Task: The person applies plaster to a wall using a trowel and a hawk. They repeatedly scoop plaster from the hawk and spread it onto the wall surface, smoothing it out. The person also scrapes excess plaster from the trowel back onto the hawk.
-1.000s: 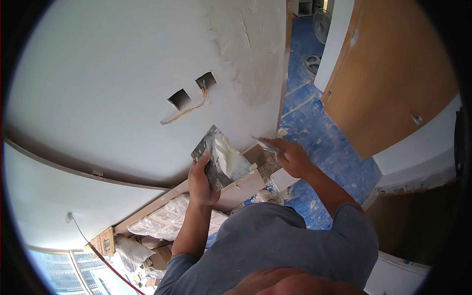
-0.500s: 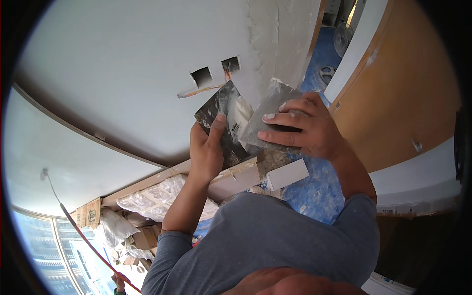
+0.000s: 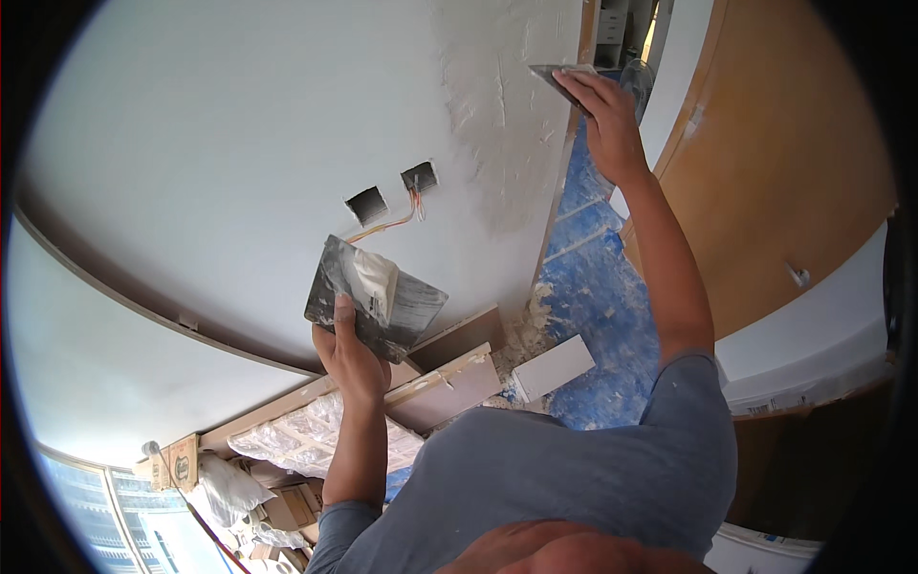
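My left hand (image 3: 352, 356) grips a dark, smeared flat plastering board (image 3: 417, 304), its thumb on top. A lump of off-white putty (image 3: 376, 279) lies on that board. Further up and to the right, my right hand (image 3: 617, 124) is closed on a flat plastering trowel (image 3: 557, 86), seen nearly edge-on. The trowel is at the right edge of the wall (image 3: 239, 115), beside a grey, freshly coated strip (image 3: 502, 124); whether it touches the surface I cannot tell.
Two square holes (image 3: 366, 205) in the wall have loose wires (image 3: 387, 227) hanging out. Blue sheeting (image 3: 602, 316) spattered with plaster covers the floor. A white box-like piece (image 3: 555, 367) lies there. A wooden door (image 3: 794, 163) stands right; a long pole (image 3: 196, 517) shows lower left.
My right hand has moved the trowel away from the board, up and right to the wall's edge. My left hand has lowered the board leftward. The pole at left has dropped lower.
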`<action>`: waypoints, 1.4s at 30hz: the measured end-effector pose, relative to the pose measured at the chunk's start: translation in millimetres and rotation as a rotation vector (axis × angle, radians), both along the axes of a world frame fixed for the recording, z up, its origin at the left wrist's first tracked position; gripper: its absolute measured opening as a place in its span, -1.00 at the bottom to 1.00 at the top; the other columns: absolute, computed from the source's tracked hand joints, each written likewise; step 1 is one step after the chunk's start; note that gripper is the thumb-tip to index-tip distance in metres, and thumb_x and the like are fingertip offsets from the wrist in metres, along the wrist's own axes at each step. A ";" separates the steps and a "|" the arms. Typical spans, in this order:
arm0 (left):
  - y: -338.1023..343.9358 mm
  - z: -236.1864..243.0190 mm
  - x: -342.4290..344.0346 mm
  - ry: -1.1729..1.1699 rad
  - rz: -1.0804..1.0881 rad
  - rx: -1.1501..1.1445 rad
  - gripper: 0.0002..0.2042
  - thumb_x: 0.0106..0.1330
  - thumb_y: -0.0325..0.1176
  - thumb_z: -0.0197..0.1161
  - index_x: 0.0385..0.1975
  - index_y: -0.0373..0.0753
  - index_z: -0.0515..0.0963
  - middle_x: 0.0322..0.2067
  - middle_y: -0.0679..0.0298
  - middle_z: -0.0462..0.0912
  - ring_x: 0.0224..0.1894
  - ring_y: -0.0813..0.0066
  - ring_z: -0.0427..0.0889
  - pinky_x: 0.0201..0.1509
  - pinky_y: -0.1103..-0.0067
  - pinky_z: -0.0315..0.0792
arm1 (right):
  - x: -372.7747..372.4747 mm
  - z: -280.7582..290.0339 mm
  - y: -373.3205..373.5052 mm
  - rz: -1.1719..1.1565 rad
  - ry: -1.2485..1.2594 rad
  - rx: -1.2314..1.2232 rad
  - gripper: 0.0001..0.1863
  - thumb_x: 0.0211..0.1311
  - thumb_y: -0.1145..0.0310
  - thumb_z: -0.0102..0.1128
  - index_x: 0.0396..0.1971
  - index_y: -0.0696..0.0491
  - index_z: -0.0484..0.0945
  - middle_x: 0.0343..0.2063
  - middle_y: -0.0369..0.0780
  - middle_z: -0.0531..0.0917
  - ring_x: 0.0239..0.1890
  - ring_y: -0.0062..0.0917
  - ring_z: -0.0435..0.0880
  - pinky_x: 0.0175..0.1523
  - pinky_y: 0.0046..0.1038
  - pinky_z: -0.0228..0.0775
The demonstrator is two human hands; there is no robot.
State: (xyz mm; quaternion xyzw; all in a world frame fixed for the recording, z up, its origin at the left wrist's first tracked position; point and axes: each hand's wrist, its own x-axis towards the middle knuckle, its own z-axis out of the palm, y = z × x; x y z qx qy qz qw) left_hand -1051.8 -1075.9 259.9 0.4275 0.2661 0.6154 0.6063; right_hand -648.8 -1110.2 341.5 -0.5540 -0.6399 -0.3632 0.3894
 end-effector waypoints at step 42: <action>-6.0 -62.5 -17.5 0.180 0.027 -0.232 -0.63 0.52 -0.30 0.09 0.19 -0.38 0.36 0.07 0.05 0.56 0.09 0.27 0.59 0.13 0.35 0.53 | 12.1 -96.2 129.0 -0.318 0.115 0.193 -0.22 0.18 0.65 0.10 0.38 -0.34 0.37 0.33 -0.38 0.44 0.33 -0.43 0.40 0.24 -0.20 0.07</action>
